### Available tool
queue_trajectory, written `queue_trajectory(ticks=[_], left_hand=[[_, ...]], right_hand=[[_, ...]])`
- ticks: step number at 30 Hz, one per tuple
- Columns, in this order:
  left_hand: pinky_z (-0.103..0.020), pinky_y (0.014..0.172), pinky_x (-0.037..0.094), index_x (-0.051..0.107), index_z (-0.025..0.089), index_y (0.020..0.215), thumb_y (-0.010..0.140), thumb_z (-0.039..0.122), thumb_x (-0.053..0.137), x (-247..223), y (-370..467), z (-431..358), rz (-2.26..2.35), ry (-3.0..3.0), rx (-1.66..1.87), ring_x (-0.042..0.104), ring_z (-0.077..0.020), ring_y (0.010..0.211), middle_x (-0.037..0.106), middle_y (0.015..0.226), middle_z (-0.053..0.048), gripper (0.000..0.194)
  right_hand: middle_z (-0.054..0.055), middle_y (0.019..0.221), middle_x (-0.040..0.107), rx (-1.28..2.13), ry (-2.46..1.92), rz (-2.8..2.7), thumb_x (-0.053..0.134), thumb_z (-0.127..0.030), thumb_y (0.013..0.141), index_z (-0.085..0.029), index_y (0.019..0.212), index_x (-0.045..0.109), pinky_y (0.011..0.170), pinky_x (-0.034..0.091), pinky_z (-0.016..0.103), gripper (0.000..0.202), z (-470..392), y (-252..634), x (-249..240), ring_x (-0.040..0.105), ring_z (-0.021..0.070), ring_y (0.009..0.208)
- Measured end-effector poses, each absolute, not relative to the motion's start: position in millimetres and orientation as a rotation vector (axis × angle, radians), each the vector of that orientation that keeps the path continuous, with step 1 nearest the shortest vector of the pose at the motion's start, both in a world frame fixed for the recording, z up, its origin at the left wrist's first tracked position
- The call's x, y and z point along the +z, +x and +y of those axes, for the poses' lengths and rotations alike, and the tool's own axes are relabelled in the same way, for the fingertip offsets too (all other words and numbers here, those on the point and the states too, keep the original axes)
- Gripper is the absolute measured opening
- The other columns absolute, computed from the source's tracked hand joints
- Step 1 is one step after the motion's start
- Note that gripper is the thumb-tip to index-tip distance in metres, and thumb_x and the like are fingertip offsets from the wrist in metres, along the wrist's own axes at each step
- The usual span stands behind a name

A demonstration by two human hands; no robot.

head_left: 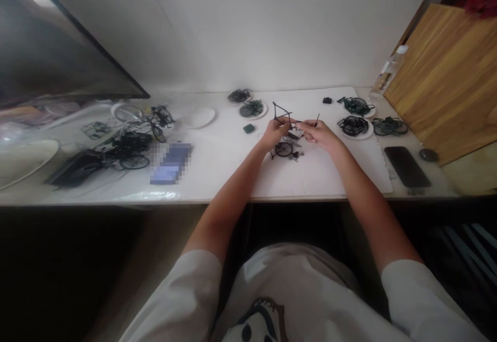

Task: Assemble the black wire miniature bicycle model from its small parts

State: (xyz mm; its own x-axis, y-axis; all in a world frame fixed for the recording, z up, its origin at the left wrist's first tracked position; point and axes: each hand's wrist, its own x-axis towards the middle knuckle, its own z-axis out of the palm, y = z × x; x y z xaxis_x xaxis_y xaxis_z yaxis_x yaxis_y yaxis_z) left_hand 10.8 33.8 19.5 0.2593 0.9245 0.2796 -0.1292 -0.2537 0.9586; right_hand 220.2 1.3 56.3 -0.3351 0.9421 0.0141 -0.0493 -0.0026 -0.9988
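Your left hand, right of centre in the frame, is closed around the lower part of a dark, thin-barred model frame, whose bars rise above your fingers. Your right hand is just beside it, fingers curled together, with a thin dark rod sticking up from them. The fingertips of both hands nearly meet at the frame's lower end; whether the right ones touch it is too small to tell.

Just below your hands, a small dark wheel lies among loose little parts on the white sheet. Toward the upper middle, you have a white plate of dark green pieces and, near it, a small green block. A small black piece lies to the upper right of your hands. Further right are two plates of dark wheels and parts, with more wheels beside them, then a black phone and a clear bottle by the wooden board.

At the left of the frame, small model bicycles crowd together near a black pouch, and an empty-looking white plate is to their right.
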Motion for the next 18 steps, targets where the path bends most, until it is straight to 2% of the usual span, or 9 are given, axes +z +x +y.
queue_trajectory(ticks=[7, 10, 14, 18], left_hand=[[-0.023, 0.058, 0.037, 0.079, 0.012, 0.112, 0.089, 0.024, 0.07, 20, 11, 34, 0.777, 1.457, 1.2, 0.047, -0.0078, 0.061, 0.065, 0.084, -0.003, 0.027], [-0.023, 0.06, 0.039, 0.079, 0.012, 0.114, 0.09, 0.024, 0.069, 22, 10, 31, 0.79, 1.483, 1.201, 0.05, -0.0083, 0.062, 0.066, 0.084, -0.003, 0.028], [-0.023, 0.066, 0.045, 0.079, 0.013, 0.111, 0.089, 0.021, 0.071, 30, 8, 27, 0.85, 1.536, 1.21, 0.056, -0.0105, 0.07, 0.069, 0.085, -0.004, 0.026], [-0.022, 0.065, 0.043, 0.08, 0.012, 0.109, 0.088, 0.017, 0.068, 36, 9, 27, 0.862, 1.502, 1.195, 0.057, -0.0106, 0.07, 0.069, 0.081, -0.004, 0.024]], right_hand=[[-0.014, 0.058, 0.025, 1.534, -0.979, -1.409, 0.1, -0.063, 0.065, -0.02, 0.087, 0.069, 0.051, 0.012, 0.028, 0.058, 6, 221, 53, 0.016, 0.0066, 0.053], [-0.014, 0.058, 0.025, 1.545, -0.97, -1.417, 0.1, -0.064, 0.064, -0.02, 0.086, 0.069, 0.051, 0.011, 0.028, 0.059, 6, 221, 53, 0.017, 0.0064, 0.053], [-0.013, 0.059, 0.025, 1.531, -0.971, -1.439, 0.099, -0.061, 0.069, -0.019, 0.086, 0.068, 0.051, 0.012, 0.028, 0.055, 5, 221, 54, 0.018, 0.0061, 0.052], [-0.013, 0.058, 0.025, 1.539, -0.964, -1.465, 0.097, -0.059, 0.076, -0.02, 0.087, 0.067, 0.05, 0.012, 0.027, 0.05, 3, 220, 57, 0.019, 0.0059, 0.05]])
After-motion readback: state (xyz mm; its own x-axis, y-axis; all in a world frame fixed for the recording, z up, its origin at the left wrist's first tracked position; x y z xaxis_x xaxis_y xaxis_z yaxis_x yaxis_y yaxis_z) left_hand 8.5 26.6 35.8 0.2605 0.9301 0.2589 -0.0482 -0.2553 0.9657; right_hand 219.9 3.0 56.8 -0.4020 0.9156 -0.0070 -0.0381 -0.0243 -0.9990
